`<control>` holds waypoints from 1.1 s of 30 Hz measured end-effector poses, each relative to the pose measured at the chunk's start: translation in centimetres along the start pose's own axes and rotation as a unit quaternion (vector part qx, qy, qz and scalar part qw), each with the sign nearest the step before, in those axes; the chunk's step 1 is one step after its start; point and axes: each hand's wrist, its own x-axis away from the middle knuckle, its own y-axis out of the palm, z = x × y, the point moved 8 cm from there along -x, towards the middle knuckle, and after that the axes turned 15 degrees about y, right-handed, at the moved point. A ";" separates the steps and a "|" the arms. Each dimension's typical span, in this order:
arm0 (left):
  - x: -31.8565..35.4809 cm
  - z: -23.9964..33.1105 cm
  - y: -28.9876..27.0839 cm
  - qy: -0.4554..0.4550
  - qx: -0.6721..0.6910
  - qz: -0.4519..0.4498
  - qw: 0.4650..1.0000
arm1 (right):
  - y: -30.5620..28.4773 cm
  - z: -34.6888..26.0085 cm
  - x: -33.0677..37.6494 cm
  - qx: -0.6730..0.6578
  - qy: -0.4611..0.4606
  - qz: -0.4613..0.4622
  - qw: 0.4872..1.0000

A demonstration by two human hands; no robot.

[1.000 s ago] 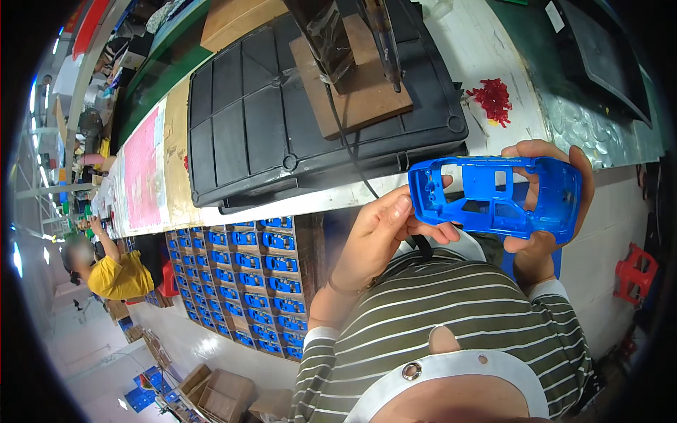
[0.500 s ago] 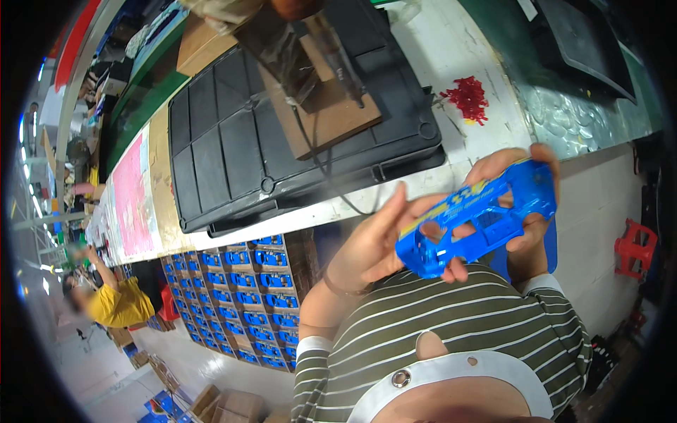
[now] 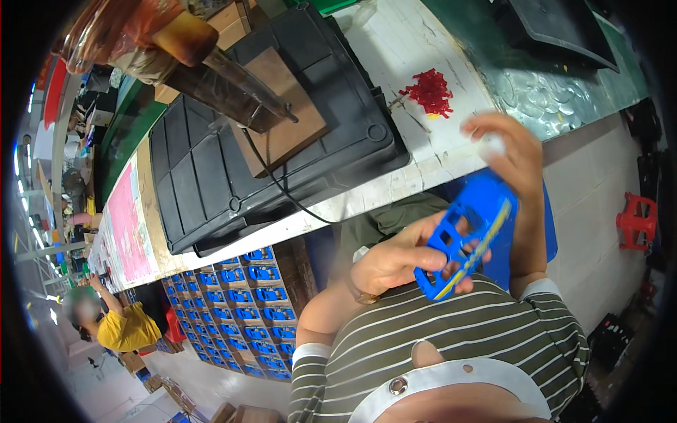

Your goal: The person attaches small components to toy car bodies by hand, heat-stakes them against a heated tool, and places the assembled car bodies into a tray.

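My left hand (image 3: 402, 257) grips the lower end of a blue plastic toy car body (image 3: 469, 233), which has window cut-outs and a yellow stripe along one edge. The shell is tilted in front of my chest, its upper end pointing away to the right. Just beyond that end, my right hand (image 3: 518, 151) is raised and somewhat blurred, its fingers bent around a small whitish piece (image 3: 493, 146) too smeared to name. Near it on the bench lie a heap of small red plastic parts (image 3: 428, 92) and a spread of clear plastic pieces (image 3: 532, 99).
A large black lidded crate (image 3: 211, 169) occupies the bench, with a wooden-based metal fixture (image 3: 282, 113) and its cable on top. A black tray (image 3: 557, 28) stands at the far right. Below left are divided boxes of blue shells (image 3: 240, 310). A person in yellow (image 3: 123, 328) sits beyond; a red stool (image 3: 637, 221) stands right.
My right hand has let go of the car body and moved up toward the bench. The left hand keeps the shell, now turned more upright. The view has shifted, with the fixture appearing farther left.
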 end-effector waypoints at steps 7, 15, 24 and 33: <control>-0.3 1.6 -2.0 0.062 -0.105 0.176 0.977 | 0.7 4.8 -3.2 0.265 -0.065 0.027 0.962; -1.6 3.3 -2.4 0.117 -0.034 0.211 0.970 | 1.2 5.6 -4.0 0.302 -0.085 0.038 0.949; -3.9 4.6 -2.6 0.170 -0.051 0.285 0.942 | -1.9 9.1 -5.2 -0.033 0.128 -0.006 0.991; -5.1 4.8 -2.6 0.185 -0.006 0.293 0.938 | -3.2 7.0 -2.7 -0.104 0.184 0.017 0.977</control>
